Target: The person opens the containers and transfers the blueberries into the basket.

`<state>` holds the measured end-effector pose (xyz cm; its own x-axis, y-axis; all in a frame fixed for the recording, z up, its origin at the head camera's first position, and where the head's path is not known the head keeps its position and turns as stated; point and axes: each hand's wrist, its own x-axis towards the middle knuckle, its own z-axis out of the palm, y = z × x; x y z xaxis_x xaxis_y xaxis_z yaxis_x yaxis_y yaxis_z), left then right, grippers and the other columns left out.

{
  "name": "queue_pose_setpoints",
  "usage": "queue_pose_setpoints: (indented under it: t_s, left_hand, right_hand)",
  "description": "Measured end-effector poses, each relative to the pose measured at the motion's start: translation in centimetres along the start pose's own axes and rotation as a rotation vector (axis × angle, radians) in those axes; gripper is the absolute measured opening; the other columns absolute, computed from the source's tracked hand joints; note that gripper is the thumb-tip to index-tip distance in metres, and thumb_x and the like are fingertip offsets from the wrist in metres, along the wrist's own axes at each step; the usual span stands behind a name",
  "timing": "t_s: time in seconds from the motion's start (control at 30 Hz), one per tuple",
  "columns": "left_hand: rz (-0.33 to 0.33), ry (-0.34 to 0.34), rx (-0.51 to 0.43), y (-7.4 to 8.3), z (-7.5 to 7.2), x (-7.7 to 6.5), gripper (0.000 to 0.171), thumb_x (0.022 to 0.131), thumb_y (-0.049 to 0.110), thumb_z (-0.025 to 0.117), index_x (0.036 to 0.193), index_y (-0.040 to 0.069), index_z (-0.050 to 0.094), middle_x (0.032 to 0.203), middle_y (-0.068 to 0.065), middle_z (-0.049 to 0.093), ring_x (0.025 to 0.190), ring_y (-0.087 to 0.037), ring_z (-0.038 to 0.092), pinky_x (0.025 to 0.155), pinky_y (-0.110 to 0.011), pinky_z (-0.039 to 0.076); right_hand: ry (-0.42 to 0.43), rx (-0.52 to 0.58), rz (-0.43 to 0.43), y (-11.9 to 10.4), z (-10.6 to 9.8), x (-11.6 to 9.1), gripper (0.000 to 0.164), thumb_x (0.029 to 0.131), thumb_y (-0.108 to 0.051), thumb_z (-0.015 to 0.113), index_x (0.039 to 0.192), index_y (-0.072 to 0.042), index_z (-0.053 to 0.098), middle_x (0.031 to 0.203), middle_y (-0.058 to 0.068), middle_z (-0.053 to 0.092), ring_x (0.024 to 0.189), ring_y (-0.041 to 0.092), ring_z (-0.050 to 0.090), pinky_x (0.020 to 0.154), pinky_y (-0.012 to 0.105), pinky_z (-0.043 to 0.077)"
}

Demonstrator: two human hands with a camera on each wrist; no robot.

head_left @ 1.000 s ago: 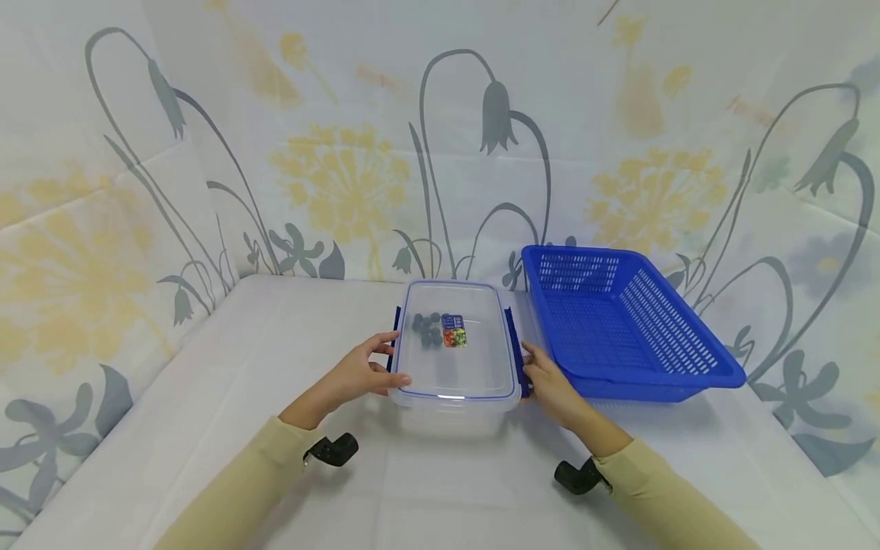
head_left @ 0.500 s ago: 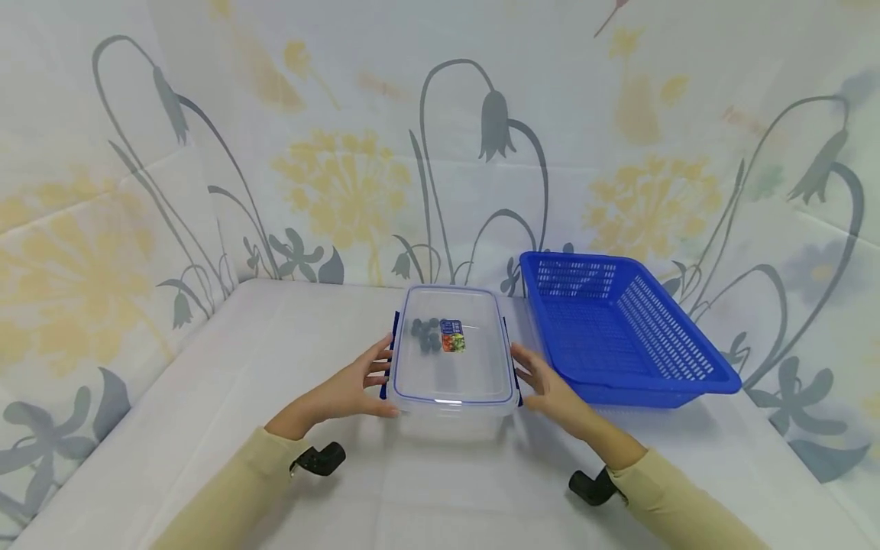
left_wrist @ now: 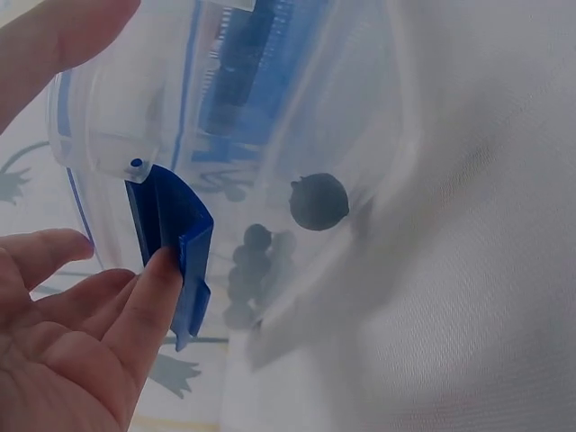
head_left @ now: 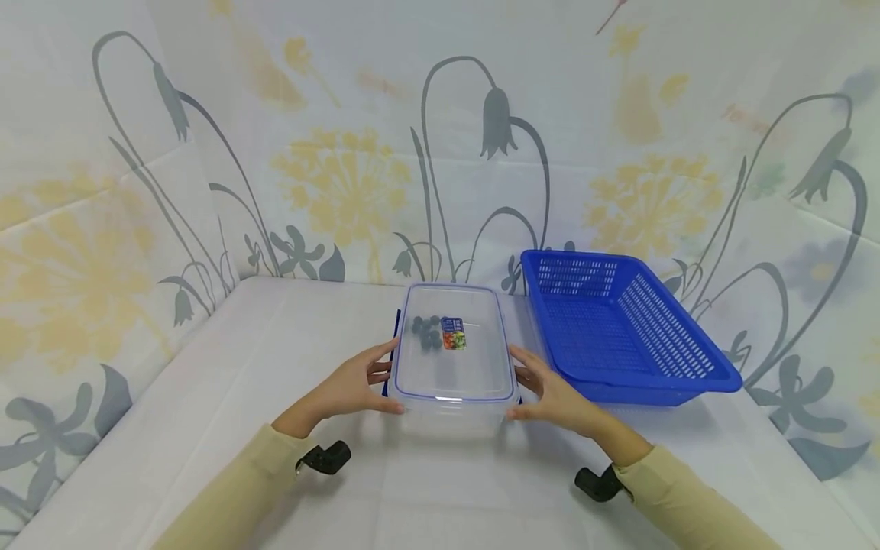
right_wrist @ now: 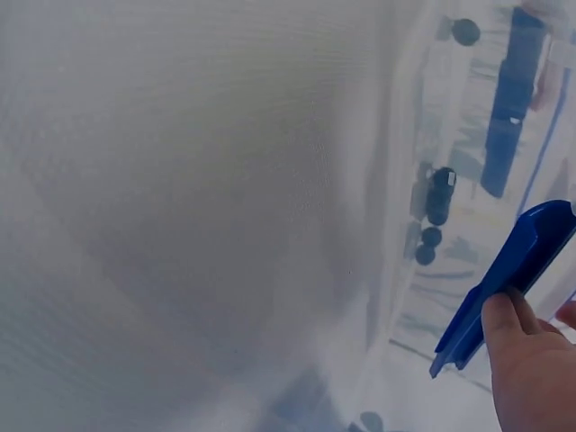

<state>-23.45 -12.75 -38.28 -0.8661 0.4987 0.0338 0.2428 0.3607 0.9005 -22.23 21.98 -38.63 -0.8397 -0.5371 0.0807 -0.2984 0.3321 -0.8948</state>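
Note:
A clear food container [head_left: 447, 416] stands in the middle of the table, its clear lid [head_left: 474, 367] on top with a blue seal and a small fruit label. Several blueberries [head_left: 428, 336] show through the lid. My left hand [head_left: 344, 389] lies along the left side, thumb at the front corner. In the left wrist view its fingertip touches a blue latch [left_wrist: 184, 243] that hangs out from the wall. My right hand [head_left: 553, 393] mirrors this on the right, thumb near the front corner. Its fingers [right_wrist: 506, 315] touch the right blue latch [right_wrist: 517, 265], also angled outward.
A blue slotted plastic basket [head_left: 598, 336] stands just right of the container, toward the back. A white cloth [head_left: 289, 313] covers the table. Behind it rises a flower-printed backdrop [head_left: 357, 76].
Both hands have loosened from the container's edges and spread their thumbs. The right thumb has come to the front right corner. The right latch, jutting out earlier, is now mostly hidden in the head view.

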Motion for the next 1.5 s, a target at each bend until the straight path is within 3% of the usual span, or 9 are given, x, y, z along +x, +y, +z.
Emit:
queue_pose_setpoints:
  t_s: [0.3, 0.53, 0.8, 0.97, 1.07, 1.2, 1.33, 1.4, 1.5]
  left_hand:
    - [0.018, 0.017, -0.089, 0.2, -0.3, 0.1, 0.106, 0.065, 0.018, 0.086, 0.148, 0.009, 0.021, 0.145, -0.019, 0.031, 0.121, -0.032, 0.046, 0.094, -0.039, 0.043]
    - [-0.022, 0.021, -0.107, 0.1, -0.4, 0.1, 0.103, 0.067, 0.023, 0.085, 0.149, 0.013, 0.023, 0.139, -0.023, 0.039, 0.119, -0.032, 0.049, 0.093, -0.040, 0.044]
    - [-0.014, 0.020, -0.162, 0.6, -0.5, -0.1, 0.101, 0.069, 0.020, 0.084, 0.149, 0.016, 0.022, 0.145, -0.022, 0.028, 0.121, -0.039, 0.044, 0.093, -0.041, 0.044]
    - [0.020, -0.004, -0.171, 0.5, -0.7, 0.2, 0.102, 0.071, 0.017, 0.083, 0.150, 0.017, 0.018, 0.149, -0.017, 0.022, 0.123, -0.040, 0.042, 0.095, -0.042, 0.042]
    - [0.067, 0.011, -0.130, 0.7, -0.9, 0.3, 0.102, 0.071, 0.016, 0.083, 0.150, 0.017, 0.018, 0.151, -0.012, 0.020, 0.129, -0.037, 0.035, 0.098, -0.044, 0.040]
    - [0.116, 0.045, -0.042, 1.2, -1.1, 0.2, 0.103, 0.070, 0.018, 0.083, 0.150, 0.015, 0.019, 0.151, -0.011, 0.022, 0.134, -0.032, 0.026, 0.103, -0.046, 0.033]
    - [0.132, 0.051, -0.024, 1.9, -1.1, 0.0, 0.104, 0.069, 0.018, 0.084, 0.150, 0.014, 0.018, 0.148, -0.016, 0.026, 0.131, -0.036, 0.031, 0.104, -0.049, 0.030]
    - [0.130, 0.038, -0.062, 2.2, -1.4, -0.1, 0.105, 0.069, 0.018, 0.084, 0.150, 0.016, 0.017, 0.145, -0.019, 0.030, 0.126, -0.038, 0.038, 0.100, -0.050, 0.036]
    - [0.147, 0.009, -0.200, 2.6, -2.1, -0.3, 0.103, 0.074, 0.019, 0.080, 0.151, 0.014, 0.011, 0.149, -0.018, 0.023, 0.120, -0.040, 0.044, 0.096, -0.047, 0.041]
  right_hand:
    - [0.052, -0.040, 0.023, -0.1, -0.1, 0.2, 0.102, 0.072, -0.021, 0.081, 0.148, -0.003, 0.017, 0.149, 0.022, 0.019, 0.126, 0.038, 0.038, 0.100, 0.049, 0.034]
    - [0.066, 0.001, 0.069, -0.5, -0.2, 0.0, 0.096, 0.075, -0.019, 0.079, 0.149, -0.009, 0.018, 0.139, 0.028, 0.036, 0.123, 0.040, 0.042, 0.100, 0.053, 0.033]
    - [0.050, -0.116, 0.072, -1.3, -0.6, 0.1, 0.094, 0.077, -0.023, 0.078, 0.148, -0.008, 0.020, 0.152, 0.013, 0.017, 0.135, 0.035, 0.022, 0.107, 0.046, 0.024]
    - [0.059, -0.112, 0.052, -1.8, -0.7, 0.2, 0.096, 0.076, -0.020, 0.078, 0.148, -0.006, 0.017, 0.152, 0.013, 0.014, 0.136, 0.035, 0.019, 0.108, 0.044, 0.022]
    - [0.075, -0.104, 0.015, -2.3, -0.9, 0.4, 0.096, 0.076, -0.019, 0.078, 0.148, -0.004, 0.017, 0.152, 0.015, 0.015, 0.136, 0.034, 0.020, 0.108, 0.041, 0.022]
    - [0.128, 0.021, 0.008, -3.0, -1.0, 0.6, 0.082, 0.084, -0.016, 0.071, 0.146, 0.000, 0.021, 0.148, 0.020, 0.023, 0.132, 0.036, 0.029, 0.105, 0.043, 0.027]
    - [0.245, 0.159, 0.101, -3.9, -0.9, 1.1, 0.069, 0.089, -0.018, 0.065, 0.144, 0.000, 0.028, 0.142, 0.022, 0.036, 0.125, 0.031, 0.042, 0.104, 0.046, 0.031]
    - [0.284, 0.211, 0.155, -4.4, -0.9, 1.4, 0.068, 0.088, -0.018, 0.066, 0.144, -0.001, 0.030, 0.137, 0.021, 0.040, 0.120, 0.025, 0.046, 0.105, 0.043, 0.031]
    - [0.270, 0.293, 0.181, -5.1, -0.9, 1.9, 0.068, 0.089, -0.011, 0.063, 0.144, 0.002, 0.026, 0.132, 0.020, 0.038, 0.113, 0.018, 0.048, 0.102, 0.033, 0.035]
